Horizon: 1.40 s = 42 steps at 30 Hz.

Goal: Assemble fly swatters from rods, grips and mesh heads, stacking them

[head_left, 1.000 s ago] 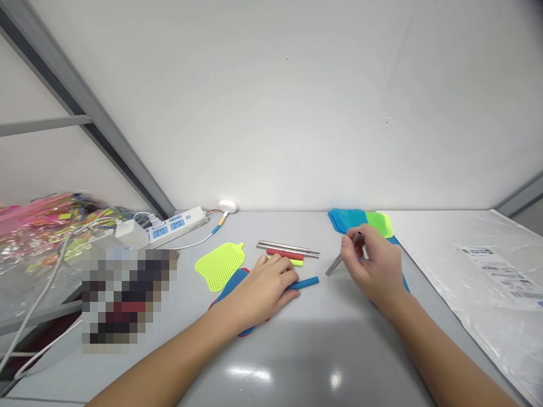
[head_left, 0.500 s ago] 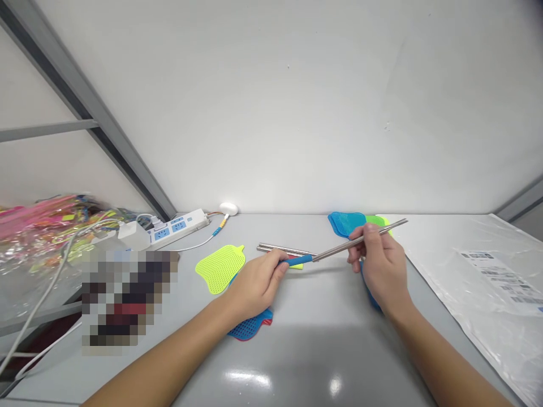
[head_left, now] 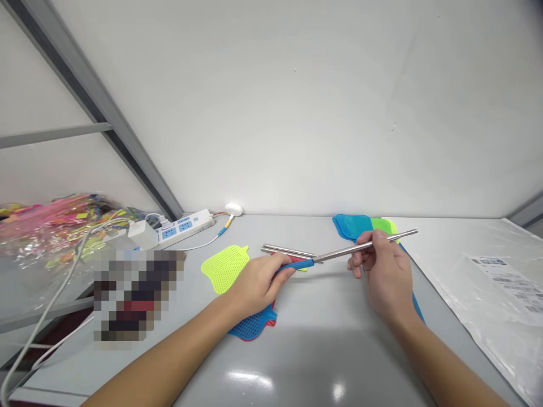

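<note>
My left hand (head_left: 257,285) is closed round a blue plastic handle (head_left: 303,264), whose end sticks out to the right past the fingers. My right hand (head_left: 388,277) pinches a thin metal rod (head_left: 339,253), and the rod's left end meets the end of the handle. I cannot tell how deep the rod sits in it. Below and beside my left hand lie a yellow-green fly swatter head (head_left: 224,268) and a blue fly swatter head (head_left: 252,326) with red under it. More metal rods (head_left: 286,249) lie behind the handle, close to red and yellow-green pieces.
Blue and green swatter heads (head_left: 354,225) are piled by the wall behind my right hand. A white plastic mailing bag (head_left: 462,294) covers the right side. At left are a power strip (head_left: 186,225), white cables and a clear bag of colourful items (head_left: 55,237).
My right hand has shifted slightly right and down with the rod, which now lies at a flatter angle. My left hand keeps its hold on the handle. The whole view has shifted a little.
</note>
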Each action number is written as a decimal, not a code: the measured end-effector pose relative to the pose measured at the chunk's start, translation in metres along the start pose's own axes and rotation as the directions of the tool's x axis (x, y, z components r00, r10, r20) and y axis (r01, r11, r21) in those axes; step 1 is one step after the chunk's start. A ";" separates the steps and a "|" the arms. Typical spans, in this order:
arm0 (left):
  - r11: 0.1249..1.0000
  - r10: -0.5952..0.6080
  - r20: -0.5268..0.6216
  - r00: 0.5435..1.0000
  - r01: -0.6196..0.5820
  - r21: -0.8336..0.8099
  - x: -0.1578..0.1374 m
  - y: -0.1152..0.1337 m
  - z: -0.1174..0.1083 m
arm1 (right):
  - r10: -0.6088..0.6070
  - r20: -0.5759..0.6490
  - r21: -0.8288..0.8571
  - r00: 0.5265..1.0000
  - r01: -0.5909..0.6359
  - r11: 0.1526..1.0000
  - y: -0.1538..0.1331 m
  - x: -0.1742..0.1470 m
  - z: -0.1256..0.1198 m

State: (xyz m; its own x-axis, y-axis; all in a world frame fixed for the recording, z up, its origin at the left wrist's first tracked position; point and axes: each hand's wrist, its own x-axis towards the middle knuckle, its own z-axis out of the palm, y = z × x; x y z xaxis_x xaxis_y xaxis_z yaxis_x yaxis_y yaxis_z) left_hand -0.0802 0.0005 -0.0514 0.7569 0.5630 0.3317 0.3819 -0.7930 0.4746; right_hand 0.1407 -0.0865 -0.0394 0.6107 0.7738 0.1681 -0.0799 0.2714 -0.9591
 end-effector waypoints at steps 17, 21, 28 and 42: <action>0.997 0.071 -0.040 0.997 -0.071 0.004 0.000 -0.001 -0.001 | -0.134 0.053 -0.012 0.990 0.135 0.991 0.001 -0.020 0.006; 0.995 0.087 -0.063 0.994 -0.090 -0.049 -0.005 0.005 0.004 | -0.016 0.335 0.012 0.942 0.013 1.000 0.009 -0.025 0.014; 0.941 -0.049 -0.254 0.966 -0.040 -0.337 -0.009 0.008 0.008 | -0.032 0.430 -0.124 0.902 0.094 0.988 0.013 -0.037 0.019; 0.922 -0.158 -0.341 0.927 0.014 -0.388 -0.003 -0.005 0.007 | -0.421 0.439 -0.556 0.794 0.608 0.567 0.010 -0.021 0.001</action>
State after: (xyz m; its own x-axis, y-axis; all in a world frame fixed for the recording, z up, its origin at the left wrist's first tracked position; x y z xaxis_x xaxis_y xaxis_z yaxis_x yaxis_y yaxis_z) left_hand -0.0804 0.0012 -0.0598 0.4608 0.7261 0.5103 0.1571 -0.6326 0.7584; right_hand 0.1264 -0.0994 -0.0522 0.1730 0.7508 0.6374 0.7641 0.3061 -0.5679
